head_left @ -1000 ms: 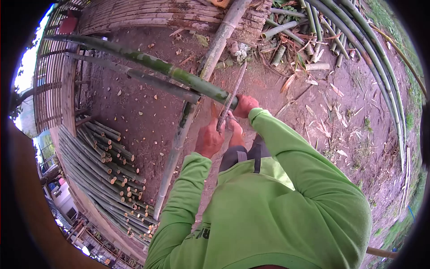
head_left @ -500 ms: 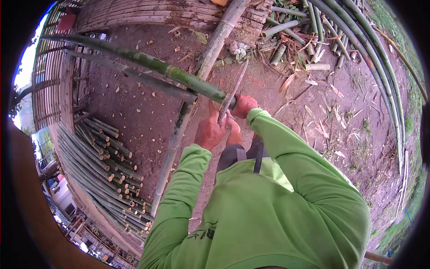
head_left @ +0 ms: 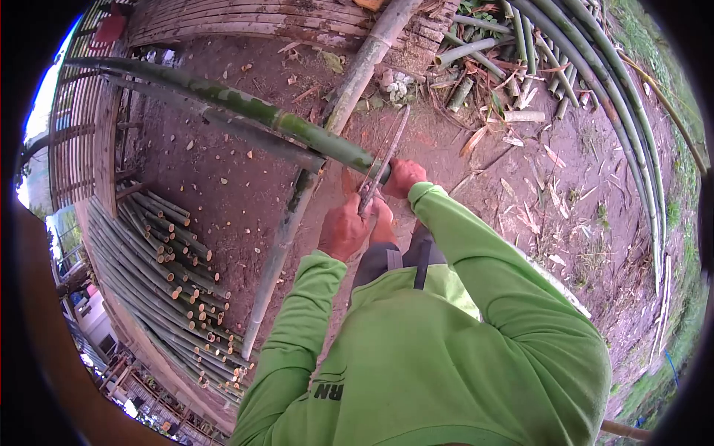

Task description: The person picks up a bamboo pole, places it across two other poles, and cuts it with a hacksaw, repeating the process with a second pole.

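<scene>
My left hand (head_left: 344,229) is closed round the handle end of a long, narrow saw-like blade (head_left: 395,138). The blade lies across a thick green bamboo pole (head_left: 321,138), close to the pole's near end. Just beyond the blade, my right hand (head_left: 406,178) grips that end of the pole. Under the green pole, a greyer bamboo pole (head_left: 264,144) runs alongside. Both meet a long weathered pole (head_left: 285,232) that slants across the ground. A bare foot shows below the blade, partly hidden by my left hand.
Stacked cut bamboo poles (head_left: 141,275) lie at the lower left. Short bamboo offcuts (head_left: 465,50) are heaped at the top right, beside long curved poles (head_left: 627,104). A slatted bamboo platform (head_left: 253,21) spans the top. Shavings and chips litter the dirt.
My left hand has drawn slightly down and left, and the blade has shifted with it across the pole. My right hand still grips the pole's end.
</scene>
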`<state>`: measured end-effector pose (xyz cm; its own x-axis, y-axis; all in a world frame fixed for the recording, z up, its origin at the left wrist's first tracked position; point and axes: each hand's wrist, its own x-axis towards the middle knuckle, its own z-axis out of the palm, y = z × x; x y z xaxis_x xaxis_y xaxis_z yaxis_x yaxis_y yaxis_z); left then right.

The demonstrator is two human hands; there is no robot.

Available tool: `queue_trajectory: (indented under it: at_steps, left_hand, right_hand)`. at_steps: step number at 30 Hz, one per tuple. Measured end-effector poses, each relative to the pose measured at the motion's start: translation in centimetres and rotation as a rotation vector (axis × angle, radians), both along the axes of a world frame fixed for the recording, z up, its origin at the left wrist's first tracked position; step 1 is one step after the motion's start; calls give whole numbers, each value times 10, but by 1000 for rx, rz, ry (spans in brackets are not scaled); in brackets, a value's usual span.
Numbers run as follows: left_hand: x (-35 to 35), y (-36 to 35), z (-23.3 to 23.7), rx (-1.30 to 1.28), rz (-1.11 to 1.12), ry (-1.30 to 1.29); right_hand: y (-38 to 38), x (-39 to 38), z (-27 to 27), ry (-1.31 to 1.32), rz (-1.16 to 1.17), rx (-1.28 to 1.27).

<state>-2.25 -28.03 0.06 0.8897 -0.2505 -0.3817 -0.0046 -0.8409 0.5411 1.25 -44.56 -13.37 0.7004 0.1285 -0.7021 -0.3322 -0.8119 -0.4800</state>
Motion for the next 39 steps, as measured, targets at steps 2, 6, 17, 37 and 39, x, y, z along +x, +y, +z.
queue_trajectory:
  at_steps: [2,6,17,37,39]
  left_hand:
    - [-25,18,30,-24,8,-18]
    - [-83,59,93,86,15,77]
    - [-5,-2,3,2,13,10]
    - [-71,43,119,100,53,153]
    - [-43,22,93,58,57,113]
  right_hand:
    - [-3,14,1,-62,-36,-42]
    - [-1,14,9,64,13,-2]
    - [5,0,8,-104,-15,36]
    - [4,19,6,33,-42,-51]
    - [0,24,6,12,-42,-22]
